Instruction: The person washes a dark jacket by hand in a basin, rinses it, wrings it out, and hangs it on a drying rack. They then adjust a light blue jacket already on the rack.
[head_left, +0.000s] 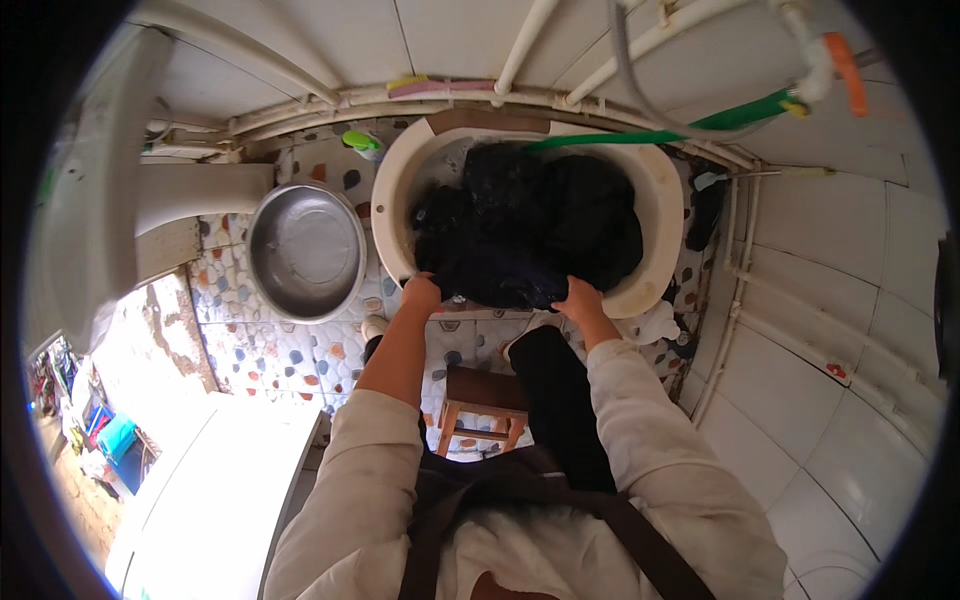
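Note:
A cream plastic tub (660, 217) stands before me, filled with wet black cloth (517, 217) and some water. At the tub's near left rim, my left hand (421, 292) grips an edge of the dark cloth. My right hand (580, 298) grips the same cloth at the near right side, so a stretch of it spans between both fists. A green hose (622, 139) runs over the far rim, its end among the cloth. How many pieces of cloth lie in the tub I cannot tell.
Left of the tub a metal basin (307, 255) rests on the pebble-patterned floor (292, 360). A small wooden stool (484, 390) stands between my legs. A bottle with a green top (361, 142) is behind the basin. White pipes (360, 103) line the wall. A white jug (654, 324) sits near right.

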